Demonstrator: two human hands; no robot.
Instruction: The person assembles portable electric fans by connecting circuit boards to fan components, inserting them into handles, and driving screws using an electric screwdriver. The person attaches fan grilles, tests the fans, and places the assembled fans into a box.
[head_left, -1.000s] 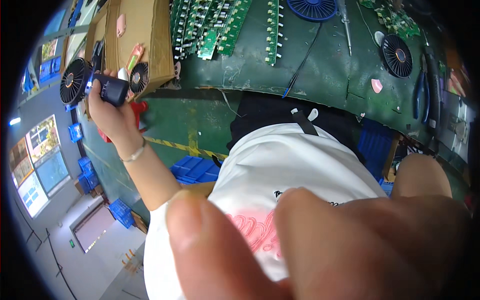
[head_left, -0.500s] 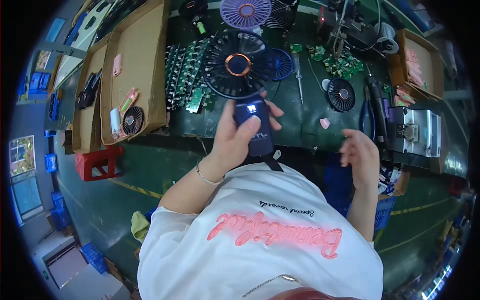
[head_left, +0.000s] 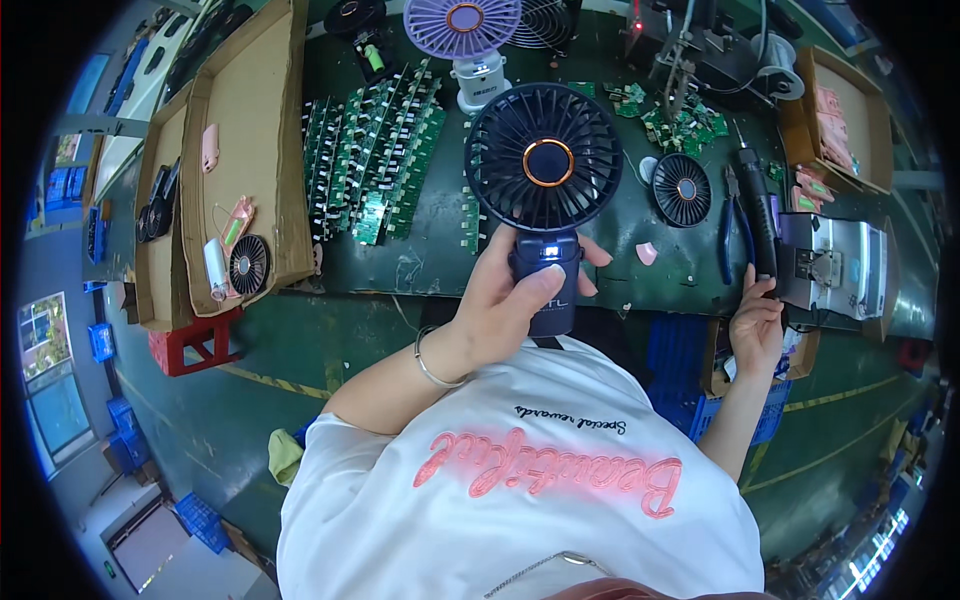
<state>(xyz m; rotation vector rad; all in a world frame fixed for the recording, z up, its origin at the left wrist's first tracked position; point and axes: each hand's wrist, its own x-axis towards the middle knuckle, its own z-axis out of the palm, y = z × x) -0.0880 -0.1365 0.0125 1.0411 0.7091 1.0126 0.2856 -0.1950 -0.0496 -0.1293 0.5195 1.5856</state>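
My left hand (head_left: 508, 300) is wrapped round the dark handle of a handheld fan (head_left: 546, 160), its thumb lying on the front below a lit display. The round grille with a copper-coloured ring faces up, upright above the handle. At the bench's front edge on the right, my right hand (head_left: 757, 325) has its fingers closed about the lower end of a black electric screwdriver (head_left: 762, 215), whose bit points away from me. Blue-handled pliers (head_left: 737, 235) lie just left of that tool. A loose black fan head (head_left: 682, 190) rests between the two hands, farther back.
Rows of green circuit boards (head_left: 375, 160) lie left of the fan. A purple fan (head_left: 462, 20) stands behind. Cardboard boxes (head_left: 290, 200) hold fan parts at left. Right are a metal fixture (head_left: 838, 265), a solder wire spool (head_left: 778, 70) and a box of pink parts (head_left: 850, 80).
The fan in my left hand has shifted right and nearer, its grille facing me more. My right hand has moved right and down, from the air to the screwdriver's end.
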